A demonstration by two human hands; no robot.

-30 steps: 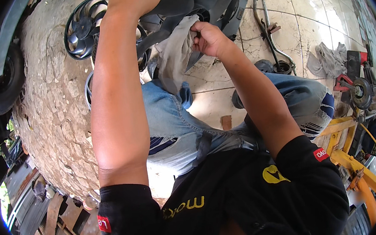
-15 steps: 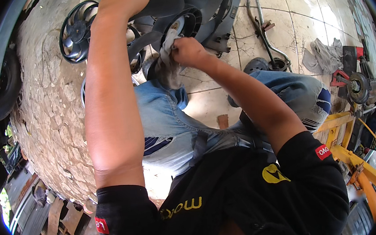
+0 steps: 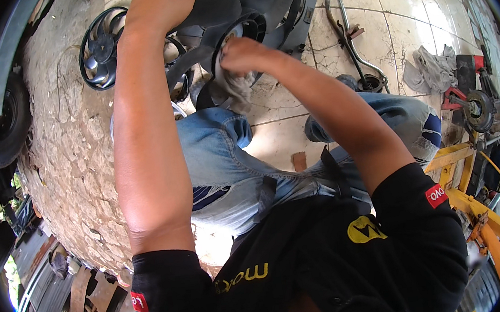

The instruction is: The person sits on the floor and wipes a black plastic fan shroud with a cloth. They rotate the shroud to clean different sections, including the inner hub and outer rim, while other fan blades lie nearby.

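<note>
A large black fan [image 3: 210, 8] with broad blades stands at the top middle, in front of my knees. My left hand [image 3: 164, 0] is closed at the end of one of its blades, at the picture's upper edge; most of its fingertips are hidden. My right hand [image 3: 242, 54] grips a grey rag [image 3: 235, 88] and presses at the fan's round hub. Part of the hub's pale metal centre shows beside my fingers. The rag's loose end hangs down toward my left knee.
A smaller round fan [image 3: 103, 47] lies left of my left forearm on rough ground. On the tiled floor to the right are long metal rods [image 3: 344, 35], a crumpled grey cloth [image 3: 434, 71] and a red-and-metal part [image 3: 454, 99]. A yellow frame [image 3: 477, 206] stands at my right.
My right hand has moved slightly up and left with the rag, covering more of the hub's centre. My left hand has shifted a little left, still at the blade.
</note>
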